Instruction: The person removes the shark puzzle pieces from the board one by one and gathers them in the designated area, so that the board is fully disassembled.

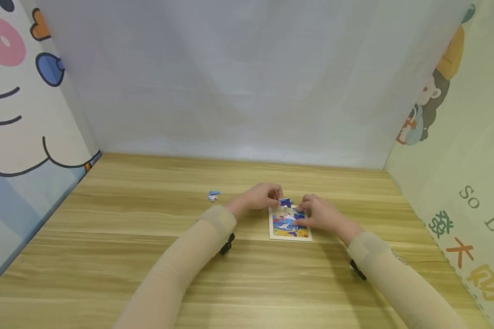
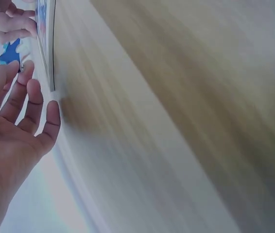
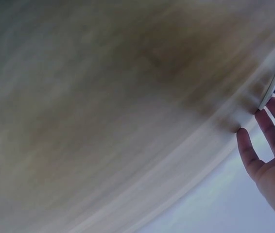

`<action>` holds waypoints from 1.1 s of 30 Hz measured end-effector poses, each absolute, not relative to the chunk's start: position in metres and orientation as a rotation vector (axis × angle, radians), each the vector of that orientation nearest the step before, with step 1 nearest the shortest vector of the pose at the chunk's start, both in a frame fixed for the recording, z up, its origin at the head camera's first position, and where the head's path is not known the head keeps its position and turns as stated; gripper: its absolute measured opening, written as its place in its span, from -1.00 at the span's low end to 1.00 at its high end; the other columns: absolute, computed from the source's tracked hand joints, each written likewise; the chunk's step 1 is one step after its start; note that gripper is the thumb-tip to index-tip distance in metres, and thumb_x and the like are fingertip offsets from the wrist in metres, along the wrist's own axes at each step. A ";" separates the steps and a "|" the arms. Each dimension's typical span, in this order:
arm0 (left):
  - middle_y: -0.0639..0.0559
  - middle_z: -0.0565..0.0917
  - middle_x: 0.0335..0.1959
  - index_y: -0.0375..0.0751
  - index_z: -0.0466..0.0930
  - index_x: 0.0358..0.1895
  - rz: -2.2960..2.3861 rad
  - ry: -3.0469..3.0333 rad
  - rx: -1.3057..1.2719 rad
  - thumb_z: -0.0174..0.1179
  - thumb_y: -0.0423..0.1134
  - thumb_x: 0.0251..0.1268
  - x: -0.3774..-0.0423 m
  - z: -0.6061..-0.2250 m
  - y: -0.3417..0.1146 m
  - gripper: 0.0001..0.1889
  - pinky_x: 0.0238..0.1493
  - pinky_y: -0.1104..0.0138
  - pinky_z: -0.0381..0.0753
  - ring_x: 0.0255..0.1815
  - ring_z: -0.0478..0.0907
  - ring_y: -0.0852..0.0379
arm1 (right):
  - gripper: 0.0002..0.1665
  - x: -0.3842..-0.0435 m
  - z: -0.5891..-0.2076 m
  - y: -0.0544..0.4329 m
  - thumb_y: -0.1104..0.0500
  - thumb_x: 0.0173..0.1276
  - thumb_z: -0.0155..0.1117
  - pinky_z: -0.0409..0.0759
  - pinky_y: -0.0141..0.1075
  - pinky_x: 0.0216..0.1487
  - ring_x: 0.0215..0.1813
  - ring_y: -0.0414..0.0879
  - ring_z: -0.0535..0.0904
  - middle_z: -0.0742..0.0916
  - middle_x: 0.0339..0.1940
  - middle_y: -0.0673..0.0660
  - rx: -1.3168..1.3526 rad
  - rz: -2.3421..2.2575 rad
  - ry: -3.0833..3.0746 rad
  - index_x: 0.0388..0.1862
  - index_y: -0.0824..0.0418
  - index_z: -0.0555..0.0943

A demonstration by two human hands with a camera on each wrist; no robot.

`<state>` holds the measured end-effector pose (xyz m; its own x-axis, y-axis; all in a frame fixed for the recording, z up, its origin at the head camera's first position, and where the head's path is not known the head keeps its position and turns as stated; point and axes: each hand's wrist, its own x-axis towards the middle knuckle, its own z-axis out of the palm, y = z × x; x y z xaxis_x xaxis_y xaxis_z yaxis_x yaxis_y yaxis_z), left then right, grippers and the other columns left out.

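Beige sleeves point(image 1: 177, 269), two, entering from the near side; black wrist units point(image 1: 227, 244), one under each sleeve; wood-grain desk point(image 1: 107, 274), beneath all.

Puzzle board point(image 1: 290, 238), one, white-rimmed, sea picture, lying flat on the desk between the hands, its near rim running left to right; a pale patch point(image 1: 281, 212) in its far left part, apparently bare backing.

Right hand point(image 1: 321, 214), at the board's right side, fingers spread and touching it, seemingly steadying; left hand point(image 1: 263, 196), at the far left corner, thumb and forefinger pinching a blue piece point(image 1: 286, 202).

Blue piece: at the board's far edge, to the right of the left fingertips, just beyond the pale patch; the left hand the nearer; the short offset back toward the patch judged the governing relation; long axis not legible; resting or raised, cannot tell.

Loose piece point(image 1: 214, 195), blue and white, on the desk, left of the left hand, well apart from the board; pale backdrop point(image 1: 238, 91), behind.
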<state>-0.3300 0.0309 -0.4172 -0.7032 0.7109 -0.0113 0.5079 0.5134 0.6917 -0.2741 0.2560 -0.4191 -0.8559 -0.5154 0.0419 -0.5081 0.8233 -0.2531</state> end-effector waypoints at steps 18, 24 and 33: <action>0.06 0.68 -0.35 -0.16 0.53 -0.20 0.987 2.473 1.086 0.24 -0.28 0.23 -0.333 -0.389 -0.015 -0.87 -0.20 0.40 0.49 -0.29 0.57 0.22 | -0.40 -0.271 -0.418 0.256 -0.19 0.05 0.43 0.45 -0.28 -0.23 -0.31 -0.18 0.41 0.63 -0.26 0.02 -0.838 -0.402 2.983 -0.07 0.22 0.68; 0.00 0.68 -0.33 -0.22 0.53 -0.20 1.032 2.424 1.072 0.22 -0.32 0.25 -0.339 -0.379 -0.034 -0.88 -0.14 0.35 0.53 -0.25 0.60 0.17 | -0.41 -0.269 -0.420 0.256 -0.18 0.06 0.43 0.46 -0.24 -0.20 -0.29 -0.17 0.42 0.63 -0.24 0.02 -0.819 -0.424 2.989 -0.08 0.21 0.67; -0.07 0.69 -0.27 -0.23 0.51 -0.18 1.044 2.470 0.912 0.21 -0.34 0.26 -0.344 -0.383 -0.067 -0.88 -0.07 0.21 0.57 -0.16 0.64 0.06 | -0.42 -0.268 -0.420 0.256 -0.17 0.07 0.43 0.51 -0.14 -0.07 -0.17 -0.10 0.52 0.65 -0.17 0.06 -0.828 -0.441 3.000 -0.07 0.22 0.66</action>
<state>-0.3442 -0.0674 -0.3833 -0.7502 0.6604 -0.0336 0.4363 0.5325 0.7253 -0.2678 0.2565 -0.4204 -0.8613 -0.5024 0.0759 -0.5030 0.8220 -0.2672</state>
